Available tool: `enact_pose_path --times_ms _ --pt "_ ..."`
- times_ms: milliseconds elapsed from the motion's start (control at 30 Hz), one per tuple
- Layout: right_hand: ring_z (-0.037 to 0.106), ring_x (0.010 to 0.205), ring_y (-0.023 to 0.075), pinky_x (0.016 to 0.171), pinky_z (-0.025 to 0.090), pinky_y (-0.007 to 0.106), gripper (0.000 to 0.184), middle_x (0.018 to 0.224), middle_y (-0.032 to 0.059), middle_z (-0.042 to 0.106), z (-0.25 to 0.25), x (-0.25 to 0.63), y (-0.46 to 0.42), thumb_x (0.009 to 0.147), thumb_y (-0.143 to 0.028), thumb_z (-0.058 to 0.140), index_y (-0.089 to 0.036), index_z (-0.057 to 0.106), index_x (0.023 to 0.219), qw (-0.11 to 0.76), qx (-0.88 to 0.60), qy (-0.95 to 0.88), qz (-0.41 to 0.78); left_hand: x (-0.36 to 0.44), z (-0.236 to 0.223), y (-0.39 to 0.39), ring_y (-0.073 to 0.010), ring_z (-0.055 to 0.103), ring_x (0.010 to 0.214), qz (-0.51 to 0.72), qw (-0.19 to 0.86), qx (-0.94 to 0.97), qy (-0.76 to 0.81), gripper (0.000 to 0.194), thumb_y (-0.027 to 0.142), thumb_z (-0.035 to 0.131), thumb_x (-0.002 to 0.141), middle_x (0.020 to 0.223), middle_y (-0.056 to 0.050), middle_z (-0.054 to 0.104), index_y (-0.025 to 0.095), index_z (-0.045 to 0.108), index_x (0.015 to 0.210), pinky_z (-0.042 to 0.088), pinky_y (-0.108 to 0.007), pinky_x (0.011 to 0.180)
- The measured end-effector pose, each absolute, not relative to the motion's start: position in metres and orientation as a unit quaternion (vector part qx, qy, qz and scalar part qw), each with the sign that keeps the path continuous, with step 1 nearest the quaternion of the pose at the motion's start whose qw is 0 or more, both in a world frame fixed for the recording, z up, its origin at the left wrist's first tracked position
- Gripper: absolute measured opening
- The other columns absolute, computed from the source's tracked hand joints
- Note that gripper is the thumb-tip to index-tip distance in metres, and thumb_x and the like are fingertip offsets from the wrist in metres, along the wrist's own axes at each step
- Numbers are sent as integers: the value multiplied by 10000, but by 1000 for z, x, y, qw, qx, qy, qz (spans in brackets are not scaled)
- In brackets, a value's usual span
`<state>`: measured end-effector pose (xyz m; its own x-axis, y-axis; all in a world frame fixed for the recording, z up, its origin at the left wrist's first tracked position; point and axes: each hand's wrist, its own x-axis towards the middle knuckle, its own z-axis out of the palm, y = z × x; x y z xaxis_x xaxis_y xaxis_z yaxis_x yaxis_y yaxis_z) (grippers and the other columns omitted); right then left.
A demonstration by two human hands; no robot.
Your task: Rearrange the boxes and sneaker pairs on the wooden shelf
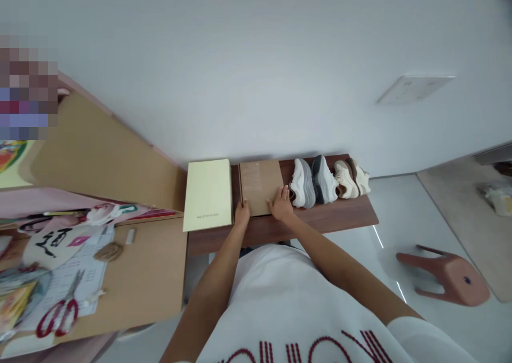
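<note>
A brown cardboard box (259, 184) lies flat on a dark wooden bench (340, 213) against the white wall. My left hand (241, 213) grips its near left corner. My right hand (281, 205) rests with fingers spread on its near right corner. A pale yellow box (208, 194) lies beside it on the left, touching or nearly touching. To the right of the brown box stand a white and grey pair of sneakers (312, 182) and a cream and brown pair (352, 178), toes toward the wall.
A light wooden desk (148, 277) at the left holds red-handled scissors (58, 315), papers and craft items. A pink stool (450, 277) lies tipped on the glossy white floor at the right. A beige rug (468, 219) lies at the far right.
</note>
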<state>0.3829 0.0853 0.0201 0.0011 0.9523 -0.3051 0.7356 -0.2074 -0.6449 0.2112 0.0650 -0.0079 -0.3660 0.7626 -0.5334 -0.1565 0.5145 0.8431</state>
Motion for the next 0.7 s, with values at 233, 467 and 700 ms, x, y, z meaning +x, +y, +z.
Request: enact_pose_path --times_ms 233,467,700 --pt "-60 1553 363 1255 63 512 990 1679 229 7 23 403 89 898 -592 502 4 109 1585 145 -692 -600 374 214 -8 55 -240 579 1309 489 548 167 658 515 596 583 908 1351 -110 661 218 686 1242 435 -392 1110" --pt "-17 1562 333 1259 67 502 946 1676 223 96 25 425 93 935 -670 372 -19 154 1585 166 -716 -558 385 221 6 60 -272 558 1332 440 623 99 640 611 601 661 856 1436 -144 590 233 613 1340 535 -418 983" --pt "-15 1566 305 1257 52 511 946 1695 137 79 50 396 74 923 -749 328 -141 131 1621 165 -661 -580 447 236 38 57 -362 653 1178 435 745 42 504 675 644 673 822 1325 -191 652 198 623 1327 562 -552 917"
